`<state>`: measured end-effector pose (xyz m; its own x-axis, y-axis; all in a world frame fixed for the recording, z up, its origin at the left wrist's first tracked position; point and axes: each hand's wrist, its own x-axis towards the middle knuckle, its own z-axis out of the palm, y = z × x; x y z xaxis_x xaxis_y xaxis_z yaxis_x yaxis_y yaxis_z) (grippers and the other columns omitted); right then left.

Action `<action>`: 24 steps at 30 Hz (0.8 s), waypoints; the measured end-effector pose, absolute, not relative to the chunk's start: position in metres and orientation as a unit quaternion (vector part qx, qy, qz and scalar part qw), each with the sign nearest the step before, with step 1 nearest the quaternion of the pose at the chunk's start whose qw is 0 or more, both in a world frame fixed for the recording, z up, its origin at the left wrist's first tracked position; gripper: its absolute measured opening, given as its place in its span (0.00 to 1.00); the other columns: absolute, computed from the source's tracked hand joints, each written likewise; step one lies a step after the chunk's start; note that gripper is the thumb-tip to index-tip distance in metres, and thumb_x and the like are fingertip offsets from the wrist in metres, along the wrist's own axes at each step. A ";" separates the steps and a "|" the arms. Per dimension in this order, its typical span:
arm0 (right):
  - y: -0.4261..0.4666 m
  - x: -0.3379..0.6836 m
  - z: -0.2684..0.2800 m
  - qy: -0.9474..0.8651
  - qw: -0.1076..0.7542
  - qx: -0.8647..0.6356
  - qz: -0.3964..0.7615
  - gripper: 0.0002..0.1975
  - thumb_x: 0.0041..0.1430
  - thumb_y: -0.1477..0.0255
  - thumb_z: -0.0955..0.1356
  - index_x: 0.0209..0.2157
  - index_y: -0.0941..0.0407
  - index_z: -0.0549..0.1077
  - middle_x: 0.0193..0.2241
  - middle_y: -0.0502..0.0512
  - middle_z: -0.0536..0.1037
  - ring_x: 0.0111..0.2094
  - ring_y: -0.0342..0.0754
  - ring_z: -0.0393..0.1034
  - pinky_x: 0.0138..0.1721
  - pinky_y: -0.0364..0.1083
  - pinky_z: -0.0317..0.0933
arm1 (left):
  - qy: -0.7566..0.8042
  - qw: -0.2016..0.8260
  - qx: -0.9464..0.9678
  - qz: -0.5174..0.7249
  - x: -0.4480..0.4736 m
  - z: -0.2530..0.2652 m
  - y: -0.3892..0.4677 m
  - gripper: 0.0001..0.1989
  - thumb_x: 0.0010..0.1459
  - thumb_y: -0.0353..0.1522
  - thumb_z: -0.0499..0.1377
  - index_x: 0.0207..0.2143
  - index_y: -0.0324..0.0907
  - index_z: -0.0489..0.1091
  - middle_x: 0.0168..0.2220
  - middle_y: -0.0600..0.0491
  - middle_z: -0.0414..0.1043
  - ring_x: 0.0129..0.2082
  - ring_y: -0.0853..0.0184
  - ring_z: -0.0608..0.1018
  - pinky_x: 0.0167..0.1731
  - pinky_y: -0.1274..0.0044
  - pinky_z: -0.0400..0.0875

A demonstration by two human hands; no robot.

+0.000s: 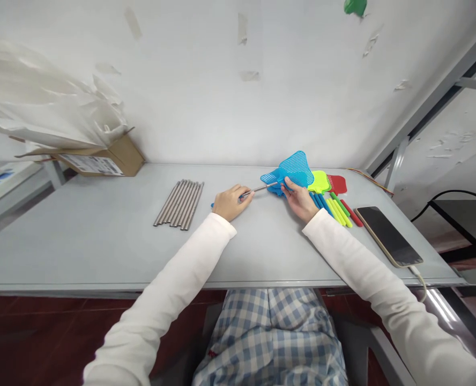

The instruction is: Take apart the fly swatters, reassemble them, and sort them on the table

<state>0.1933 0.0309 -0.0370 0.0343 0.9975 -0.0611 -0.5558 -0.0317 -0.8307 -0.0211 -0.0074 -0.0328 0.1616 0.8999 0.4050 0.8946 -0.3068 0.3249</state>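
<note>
My left hand (pixel 229 202) is closed round the blue handle of a fly swatter, whose blue end shows just left of the fingers. A thin metal rod (pixel 260 188) runs from this hand to the right. At its far end my right hand (pixel 301 200) pinches the base of a blue mesh fly swatter head (pixel 296 166). More blue swatter heads lie under or behind it; the overlap hides how many. Just right of my right hand lie blue handles (pixel 320 202), yellow handles (pixel 338 212), a green handle (pixel 340 204) and a red handle (pixel 351 213).
A row of several metal tubes (pixel 179 205) lies on the grey table (pixel 101 241) at left. Yellow (pixel 319 182) and red swatter heads (pixel 337 184) lie behind the handles. A phone (pixel 388 236) with a cable is at right, a cardboard box (pixel 121 158) at back left.
</note>
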 end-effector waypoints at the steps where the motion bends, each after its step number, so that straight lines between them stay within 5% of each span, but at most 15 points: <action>1: 0.031 0.193 -0.038 -0.306 0.623 -0.358 0.625 0.08 0.45 0.72 0.76 0.28 0.53 0.75 0.31 0.47 0.79 0.38 0.43 0.75 0.47 0.44 0.69 | 0.588 0.005 0.762 0.270 -0.021 -0.033 -0.007 0.14 0.64 0.42 0.52 0.39 0.47 0.75 0.35 0.53 0.76 0.36 0.66 0.76 0.29 0.76 0.61; 24: 0.019 0.184 -0.042 -0.361 0.638 -0.340 0.589 0.17 0.37 0.63 0.80 0.27 0.53 0.75 0.32 0.49 0.78 0.37 0.46 0.73 0.48 0.49 0.70 | 0.577 0.012 0.770 0.273 -0.017 -0.035 -0.013 0.17 0.67 0.40 0.48 0.45 0.46 0.74 0.45 0.53 0.78 0.42 0.63 0.78 0.34 0.75 0.64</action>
